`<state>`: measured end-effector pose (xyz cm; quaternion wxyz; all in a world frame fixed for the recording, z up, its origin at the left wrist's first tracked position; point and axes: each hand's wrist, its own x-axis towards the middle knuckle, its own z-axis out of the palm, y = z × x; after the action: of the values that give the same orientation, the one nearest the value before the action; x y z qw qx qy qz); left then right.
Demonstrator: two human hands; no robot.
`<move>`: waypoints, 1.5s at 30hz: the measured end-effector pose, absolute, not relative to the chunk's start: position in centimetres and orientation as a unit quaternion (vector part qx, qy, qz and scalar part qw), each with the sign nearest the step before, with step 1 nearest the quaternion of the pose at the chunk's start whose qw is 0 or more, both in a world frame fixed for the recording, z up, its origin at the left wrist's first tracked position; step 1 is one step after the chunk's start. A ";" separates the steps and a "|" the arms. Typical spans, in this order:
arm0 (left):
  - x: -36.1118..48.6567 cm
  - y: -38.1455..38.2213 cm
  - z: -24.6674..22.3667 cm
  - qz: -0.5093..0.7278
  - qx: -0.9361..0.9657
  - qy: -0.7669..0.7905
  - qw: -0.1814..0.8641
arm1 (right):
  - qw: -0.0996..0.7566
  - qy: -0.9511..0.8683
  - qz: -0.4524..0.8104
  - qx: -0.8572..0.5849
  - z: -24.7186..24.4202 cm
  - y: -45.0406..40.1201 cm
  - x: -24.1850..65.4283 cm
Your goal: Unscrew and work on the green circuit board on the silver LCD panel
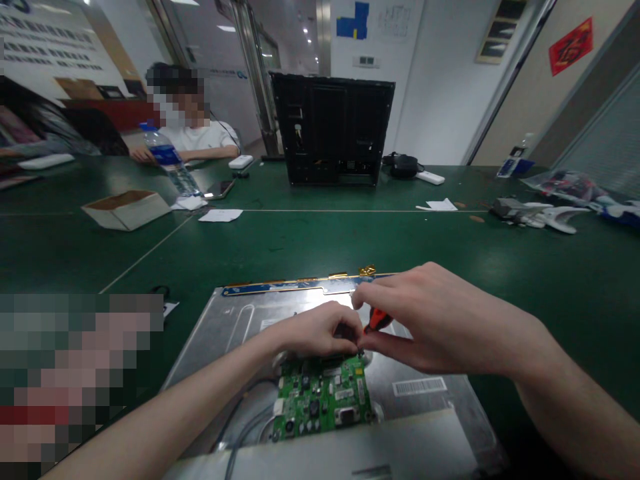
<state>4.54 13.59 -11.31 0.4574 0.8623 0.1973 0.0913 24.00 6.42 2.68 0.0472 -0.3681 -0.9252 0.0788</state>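
Apparently the screwdriver (379, 319) slants down toward the board (326, 393)

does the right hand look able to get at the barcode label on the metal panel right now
Probably yes: the barcode label lies uncovered close to the right hand, though its fingers are busy gripping the red-and-black tool.

Soft indoor light is coming from ceiling lamps (227, 28) at the far side, glare is whitening the metal panel (200, 347), and the near right corner is staying dark.
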 end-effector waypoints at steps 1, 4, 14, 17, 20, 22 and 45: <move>4.6 13.6 -11.3 0.093 0.861 0.194 0.460 | 0.047 -0.924 0.078 -0.372 2.7 6.5 24.0; 4.6 13.7 -11.2 0.088 0.861 0.197 0.461 | 0.047 -0.917 0.059 -0.392 2.5 6.7 23.9; 4.5 13.4 -11.2 0.084 0.866 0.215 0.444 | 0.048 -0.924 0.085 -0.370 2.6 6.2 23.9; 4.3 13.5 -11.3 0.084 0.868 0.215 0.440 | 0.050 -0.924 0.095 -0.366 2.6 6.4 23.9; 4.2 13.5 -11.2 0.096 0.865 0.206 0.448 | 0.052 -0.919 0.074 -0.383 2.5 6.8 23.8; 4.2 13.5 -11.2 0.103 0.862 0.203 0.454 | 0.051 -0.916 0.059 -0.393 2.3 7.0 23.7; 4.6 13.4 -11.5 0.098 0.856 0.196 0.469 | 0.050 -0.912 0.045 -0.405 2.4 6.6 23.8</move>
<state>4.56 13.40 -11.47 0.4687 0.8558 0.1958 0.0980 23.75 6.64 2.37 0.0496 -0.4055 -0.9117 0.0448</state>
